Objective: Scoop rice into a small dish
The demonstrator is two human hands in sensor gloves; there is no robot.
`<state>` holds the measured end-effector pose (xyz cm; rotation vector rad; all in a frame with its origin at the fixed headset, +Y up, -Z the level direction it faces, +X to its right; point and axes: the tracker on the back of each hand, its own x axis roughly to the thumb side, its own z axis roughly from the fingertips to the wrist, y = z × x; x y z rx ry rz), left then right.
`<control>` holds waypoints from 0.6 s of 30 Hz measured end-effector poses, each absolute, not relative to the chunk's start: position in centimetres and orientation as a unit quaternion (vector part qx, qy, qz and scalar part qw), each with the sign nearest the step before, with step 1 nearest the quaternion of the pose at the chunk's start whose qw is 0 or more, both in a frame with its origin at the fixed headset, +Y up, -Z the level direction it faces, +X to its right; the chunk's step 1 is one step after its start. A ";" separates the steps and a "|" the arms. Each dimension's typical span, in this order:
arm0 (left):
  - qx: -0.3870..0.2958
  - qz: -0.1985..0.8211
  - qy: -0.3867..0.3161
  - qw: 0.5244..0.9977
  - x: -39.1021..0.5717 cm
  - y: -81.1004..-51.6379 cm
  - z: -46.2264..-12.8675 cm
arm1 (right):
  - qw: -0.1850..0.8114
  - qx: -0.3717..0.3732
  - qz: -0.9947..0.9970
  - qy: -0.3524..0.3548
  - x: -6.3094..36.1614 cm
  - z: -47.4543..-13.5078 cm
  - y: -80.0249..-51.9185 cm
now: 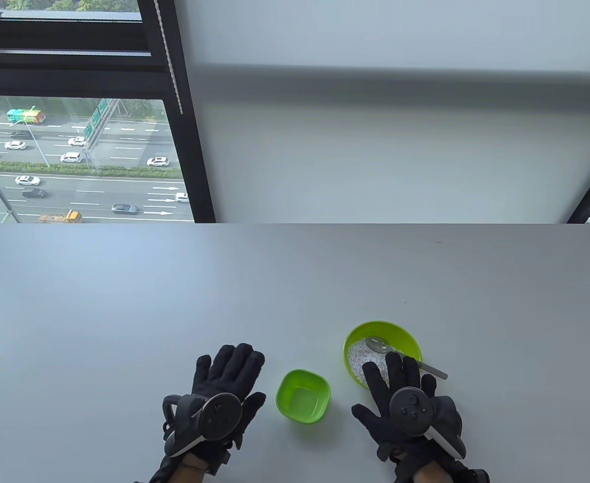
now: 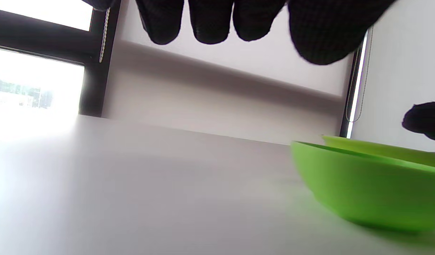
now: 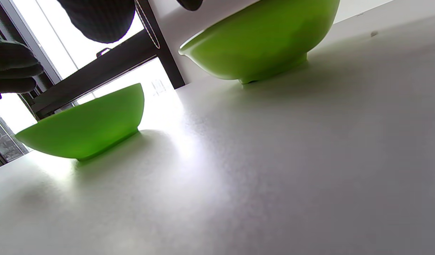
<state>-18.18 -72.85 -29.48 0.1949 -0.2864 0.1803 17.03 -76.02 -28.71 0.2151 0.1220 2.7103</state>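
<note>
The left hand (image 1: 224, 387) was held flat and palm-down near the table's (image 1: 174, 292) front edge, fingers extended and slightly spread, gripping nothing; whether it touched the surface could not be told. In the left wrist view its fingertips (image 2: 210, 24) hung in from the top edge, above the tabletop. The right hand (image 1: 406, 402) was likewise stretched out palm-down, fingers apart and empty, its fingertips reaching over the near rim of the round green bowl (image 1: 406, 337). White rice (image 1: 360, 359) was seen in that bowl, with a metal spoon (image 1: 390, 349) laid in it, the handle resting across the right rim. The small green dish (image 1: 303, 396) was placed between the two hands, just left of the bowl, and apart from both hands.
</note>
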 end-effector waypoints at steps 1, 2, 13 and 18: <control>0.090 0.087 -0.136 0.983 -18.5 -73.1 -29.7 | 0.208 0.078 0.974 0.043 17.0 -28.7 -76.0; 0.082 0.087 -0.125 0.985 -18.7 -73.3 -29.9 | 0.208 0.078 0.974 0.043 17.0 -28.7 -76.0; 0.055 0.088 -0.105 0.989 -19.3 -74.1 -30.3 | 0.204 0.084 0.975 -0.010 17.0 -28.2 -74.9; 0.055 0.086 -0.105 0.989 -19.3 -74.1 -30.3 | 0.212 0.057 0.972 -0.084 18.8 -27.8 -73.6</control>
